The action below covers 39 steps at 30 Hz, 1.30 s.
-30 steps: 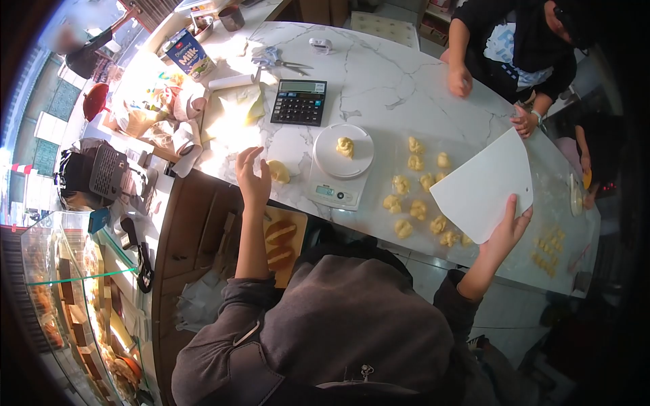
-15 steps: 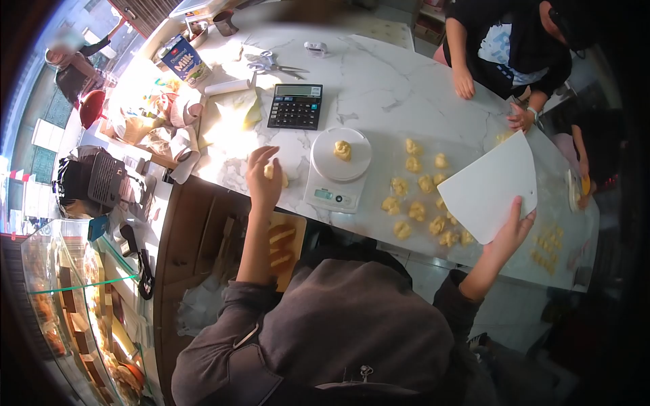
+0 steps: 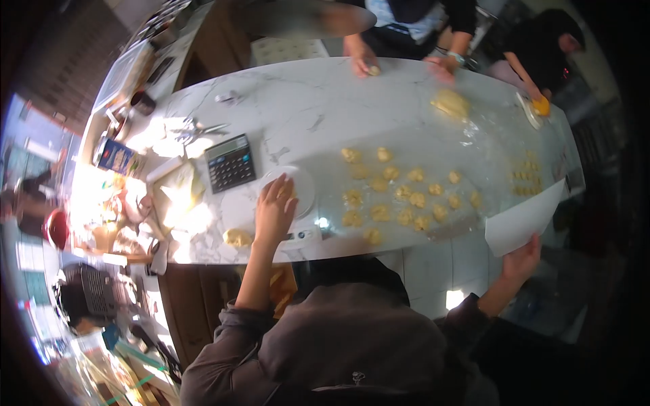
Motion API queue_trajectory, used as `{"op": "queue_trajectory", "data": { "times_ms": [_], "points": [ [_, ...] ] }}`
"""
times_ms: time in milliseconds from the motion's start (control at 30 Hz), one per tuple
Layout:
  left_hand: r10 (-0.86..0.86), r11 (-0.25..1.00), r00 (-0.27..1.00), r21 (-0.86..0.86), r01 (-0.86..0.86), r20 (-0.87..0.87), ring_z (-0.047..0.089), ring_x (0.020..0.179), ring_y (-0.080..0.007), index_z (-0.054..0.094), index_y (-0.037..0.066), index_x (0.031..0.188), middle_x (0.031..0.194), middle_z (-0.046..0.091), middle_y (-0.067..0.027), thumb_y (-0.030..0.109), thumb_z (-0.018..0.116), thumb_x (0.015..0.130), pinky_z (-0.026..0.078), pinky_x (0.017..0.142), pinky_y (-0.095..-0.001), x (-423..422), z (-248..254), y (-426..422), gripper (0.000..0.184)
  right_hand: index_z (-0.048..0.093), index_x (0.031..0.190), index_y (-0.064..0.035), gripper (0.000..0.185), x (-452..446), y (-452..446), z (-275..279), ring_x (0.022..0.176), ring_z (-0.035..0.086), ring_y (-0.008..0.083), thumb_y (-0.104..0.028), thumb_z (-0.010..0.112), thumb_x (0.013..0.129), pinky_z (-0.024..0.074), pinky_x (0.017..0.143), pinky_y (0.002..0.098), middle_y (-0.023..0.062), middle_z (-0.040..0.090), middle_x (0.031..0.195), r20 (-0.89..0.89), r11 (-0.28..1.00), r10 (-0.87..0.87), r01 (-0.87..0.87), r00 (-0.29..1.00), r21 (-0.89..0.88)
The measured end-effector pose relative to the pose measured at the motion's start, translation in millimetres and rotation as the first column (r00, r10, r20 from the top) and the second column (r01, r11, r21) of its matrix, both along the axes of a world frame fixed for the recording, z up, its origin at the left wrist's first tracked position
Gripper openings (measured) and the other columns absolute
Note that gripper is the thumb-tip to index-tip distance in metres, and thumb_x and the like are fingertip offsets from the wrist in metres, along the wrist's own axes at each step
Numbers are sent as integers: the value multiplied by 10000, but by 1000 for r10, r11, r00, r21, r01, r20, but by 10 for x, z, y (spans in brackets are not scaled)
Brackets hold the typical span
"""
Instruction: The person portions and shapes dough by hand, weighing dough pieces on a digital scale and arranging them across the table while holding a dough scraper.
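My left hand reaches over the round plate of a white kitchen scale, its fingers curled over a piece of dough that they mostly cover. Another lump of dough lies on the marble table left of that wrist. My right hand grips a white dough scraper, a broad flat sheet, at the table's front right edge. Between the hands, several yellow dough pieces are spread on the tabletop.
A calculator lies behind the scale, with scissors beyond it. Across the table, a co-worker's hand holds a small bit of dough. A larger dough mass sits near that person. Smaller dough pieces lie at the right.
My left hand has moved onto the scale plate, over the dough there. My right hand has carried the scraper away from the dough pieces, toward the table's right edge. The view has turned.
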<state>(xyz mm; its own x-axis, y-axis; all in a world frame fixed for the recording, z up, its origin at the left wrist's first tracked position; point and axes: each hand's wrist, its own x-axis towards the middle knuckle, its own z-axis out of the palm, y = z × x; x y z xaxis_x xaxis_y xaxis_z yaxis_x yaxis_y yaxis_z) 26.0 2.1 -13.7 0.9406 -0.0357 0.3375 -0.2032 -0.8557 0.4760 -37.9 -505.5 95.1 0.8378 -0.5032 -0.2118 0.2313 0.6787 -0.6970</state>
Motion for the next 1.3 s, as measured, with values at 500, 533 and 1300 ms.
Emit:
{"op": "queue_trajectory", "data": {
  "times_ms": [500,533,1300],
  "points": [
    [165,728,973,-645,-231,-161,550,712,-107,611,-24,946,907,601,-69,22,535,809,454,631,-240,-155,442,-594,164,468,1153,13,430,262,-460,-1214,479,438,123,-344,448,913,303,420,206,137,586,874,-456,742,561,-664,691,-94],
    [64,682,961,-691,-238,-268,544,715,-93,609,-26,948,913,597,-61,22,525,815,449,643,-228,-227,561,-835,164,483,1129,9,410,339,-586,-1385,461,422,113,-336,463,910,299,426,205,128,590,836,-316,676,695,-737,646,-19],
    [-286,936,934,147,321,-216,370,1200,-272,548,87,1152,1244,490,-97,203,538,751,293,998,-436,1152,-190,-3468,418,497,1160,-68,312,1545,-525,-345,367,354,106,-219,287,985,292,388,248,15,576,739,84,105,990,-985,118,139]
  ]
}}
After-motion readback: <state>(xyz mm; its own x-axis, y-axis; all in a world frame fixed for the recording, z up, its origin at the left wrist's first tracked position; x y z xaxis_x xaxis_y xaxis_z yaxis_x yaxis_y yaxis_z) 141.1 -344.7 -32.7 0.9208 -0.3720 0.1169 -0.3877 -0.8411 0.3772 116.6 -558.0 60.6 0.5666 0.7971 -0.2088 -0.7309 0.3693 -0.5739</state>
